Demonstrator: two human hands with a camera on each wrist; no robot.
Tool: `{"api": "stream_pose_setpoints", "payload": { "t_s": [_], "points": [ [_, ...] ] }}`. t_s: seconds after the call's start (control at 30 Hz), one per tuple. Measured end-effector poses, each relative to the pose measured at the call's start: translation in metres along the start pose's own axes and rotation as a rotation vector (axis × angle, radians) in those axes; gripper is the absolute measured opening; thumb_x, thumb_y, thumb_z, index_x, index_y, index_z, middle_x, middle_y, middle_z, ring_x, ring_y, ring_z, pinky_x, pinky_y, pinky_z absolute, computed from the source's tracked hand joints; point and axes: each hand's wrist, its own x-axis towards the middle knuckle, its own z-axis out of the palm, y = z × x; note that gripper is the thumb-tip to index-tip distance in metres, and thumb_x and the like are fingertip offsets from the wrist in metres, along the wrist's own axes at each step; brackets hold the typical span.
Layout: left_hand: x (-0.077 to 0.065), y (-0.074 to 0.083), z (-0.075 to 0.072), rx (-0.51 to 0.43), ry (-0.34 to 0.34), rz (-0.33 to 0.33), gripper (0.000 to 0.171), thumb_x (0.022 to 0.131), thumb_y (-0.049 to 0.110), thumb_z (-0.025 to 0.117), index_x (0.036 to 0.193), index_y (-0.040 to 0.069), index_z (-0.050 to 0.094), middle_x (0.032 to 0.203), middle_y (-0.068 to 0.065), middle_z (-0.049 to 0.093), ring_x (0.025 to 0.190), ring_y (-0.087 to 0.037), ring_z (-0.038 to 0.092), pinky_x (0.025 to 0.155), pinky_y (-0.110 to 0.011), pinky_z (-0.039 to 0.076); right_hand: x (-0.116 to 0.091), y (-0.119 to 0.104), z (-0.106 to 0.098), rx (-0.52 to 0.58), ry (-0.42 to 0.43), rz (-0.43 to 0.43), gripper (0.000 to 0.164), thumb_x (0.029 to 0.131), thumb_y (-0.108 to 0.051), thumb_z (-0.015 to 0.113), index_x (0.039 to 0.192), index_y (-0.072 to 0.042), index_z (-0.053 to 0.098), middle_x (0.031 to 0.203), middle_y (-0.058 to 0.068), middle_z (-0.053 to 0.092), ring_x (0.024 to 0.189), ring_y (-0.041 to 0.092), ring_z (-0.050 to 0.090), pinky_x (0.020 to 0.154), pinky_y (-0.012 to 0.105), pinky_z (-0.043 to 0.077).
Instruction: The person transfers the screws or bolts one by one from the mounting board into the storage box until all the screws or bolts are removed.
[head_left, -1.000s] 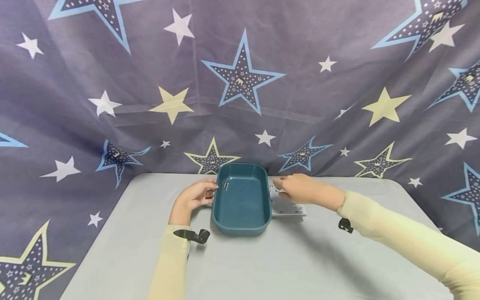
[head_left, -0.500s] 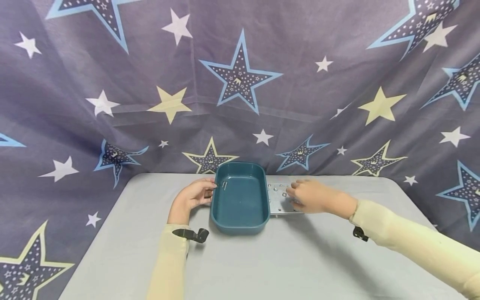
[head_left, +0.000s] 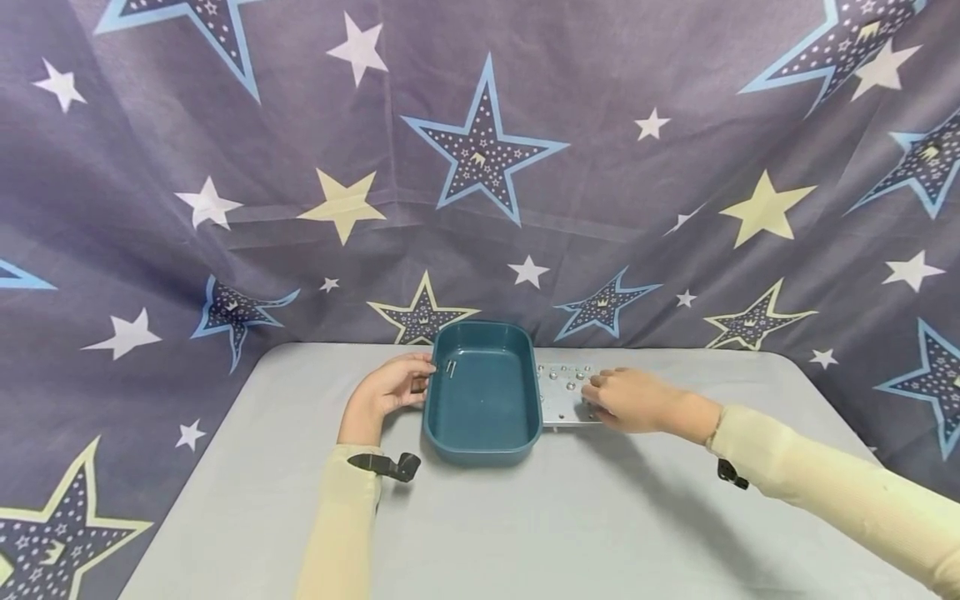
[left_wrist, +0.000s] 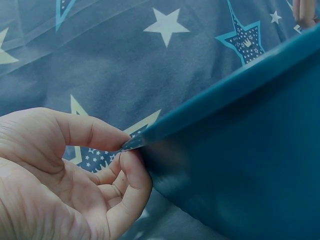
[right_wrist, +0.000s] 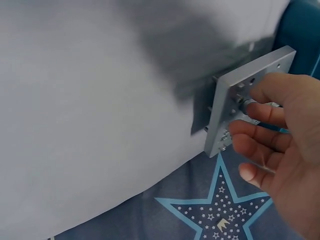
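The left hand [head_left: 388,388] pinches the left rim of a dark teal plastic bin [head_left: 483,454] between thumb and fingers. In the left wrist view, the thumb and index finger meet on the bin's rim [left_wrist: 200,107]. Two thin metal pins or screws [head_left: 451,369] lie inside the bin near that side. Against the bin's right side is a silver metal plate [head_left: 558,404] with holes and several small round-headed screws. Over its right part, the right hand [head_left: 626,402] pinches a small metal screw [right_wrist: 244,103] standing in the plate; its other fingers are loosely bent.
All of this is on a table with a pale grey cover [head_left: 480,533]. A dark star-patterned cloth [head_left: 480,250] hangs right behind the table's back edge. Thin shanks stick out beneath the plate in the right wrist view.
The right hand has moved right and slightly down across the plate, uncovering screws on its left part. The left hand stays on the bin's rim.
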Motion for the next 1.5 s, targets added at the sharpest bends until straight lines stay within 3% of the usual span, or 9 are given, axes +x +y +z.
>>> {"api": "stream_pose_setpoints", "payload": {
  "t_s": [0.3, 0.67, 0.93, 1.17, 1.5],
  "points": [
    [0.0, -0.001, -0.003, -0.006, 0.004, 0.01, 0.01, 0.101, 0.003, 0.049, 0.106, 0.011, 0.052, 0.08, 0.006, 0.063, 0.073, -0.006, 0.059, 0.066, -0.022, 0.054, -0.003, 0.006, 0.006, -0.08, 0.067, -0.077, 0.022, 0.078, -0.012, 0.078, 0.094, -0.012, 0.063, 0.081, -0.001, 0.061, 0.078, 0.018, 0.058, 0.072, 0.035, 0.052],
    [-0.001, 0.0, -0.005, -0.008, 0.002, 0.013, 0.01, 0.101, 0.003, 0.048, 0.108, 0.011, 0.051, 0.08, 0.006, 0.062, 0.072, -0.006, 0.059, 0.066, -0.023, 0.054, 0.003, 0.005, 0.006, -0.191, 0.025, -0.118, 0.023, 0.078, -0.012, 0.08, 0.095, -0.014, 0.065, 0.083, 0.0, 0.063, 0.077, 0.018, 0.058, 0.071, 0.032, 0.049],
    [-0.001, 0.002, -0.005, -0.002, 0.004, 0.021, 0.01, 0.101, 0.003, 0.048, 0.104, 0.011, 0.052, 0.079, 0.006, 0.062, 0.073, -0.006, 0.058, 0.067, -0.023, 0.054, 0.01, 0.005, 0.007, -0.219, 0.019, -0.13, 0.019, 0.08, -0.012, 0.08, 0.093, -0.014, 0.067, 0.081, 0.0, 0.064, 0.077, 0.017, 0.058, 0.072, 0.032, 0.05],
    [-0.002, 0.002, -0.005, 0.002, 0.019, 0.006, 0.013, 0.101, 0.003, 0.048, 0.111, 0.011, 0.048, 0.08, 0.007, 0.061, 0.072, -0.007, 0.057, 0.066, -0.022, 0.053, 0.011, 0.003, 0.007, -0.247, 0.012, -0.147, 0.021, 0.079, -0.014, 0.081, 0.095, -0.013, 0.069, 0.083, 0.0, 0.067, 0.078, 0.017, 0.061, 0.073, 0.03, 0.05],
    [0.0, -0.002, -0.003, -0.018, -0.007, 0.007, 0.011, 0.099, 0.002, 0.049, 0.106, 0.01, 0.051, 0.079, 0.006, 0.062, 0.071, -0.007, 0.058, 0.066, -0.022, 0.053, 0.003, 0.002, 0.01, -0.187, 0.048, -0.119, 0.015, 0.079, -0.011, 0.079, 0.087, -0.013, 0.067, 0.077, -0.001, 0.064, 0.072, 0.016, 0.059, 0.069, 0.029, 0.048]
  ]
}}
